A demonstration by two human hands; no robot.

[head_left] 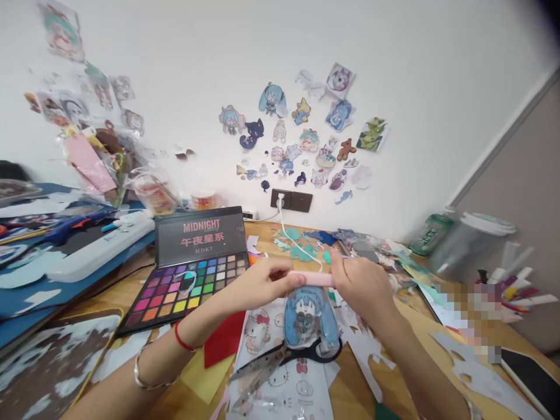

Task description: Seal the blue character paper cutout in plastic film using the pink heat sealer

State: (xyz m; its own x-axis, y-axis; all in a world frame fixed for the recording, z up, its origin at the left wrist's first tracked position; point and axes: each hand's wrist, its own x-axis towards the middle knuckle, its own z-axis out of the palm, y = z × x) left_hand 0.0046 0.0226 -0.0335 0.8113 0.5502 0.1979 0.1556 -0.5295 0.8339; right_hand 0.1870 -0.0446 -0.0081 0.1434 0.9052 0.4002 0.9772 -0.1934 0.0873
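Both my hands hold a slim pink stick-shaped object (314, 279) level above the desk. My left hand (262, 284) pinches its left end and my right hand (361, 283) is closed round its right end. Just below it lies a clear packet with a blue-haired cartoon figure (308, 324). Black-handled scissors (280, 359) rest on a sheet of cat-character stickers (284, 385) under the packet. A red cord and a silver bangle sit on my left wrist.
An open eyeshadow palette (192, 274) stands to the left. Red and yellow paper (219, 350) lies by my left forearm. Paper scraps (306, 245), a white cable (286, 233), a wall socket (291, 200), a green bottle (431, 233) and clear containers (472, 239) crowd the back and right.
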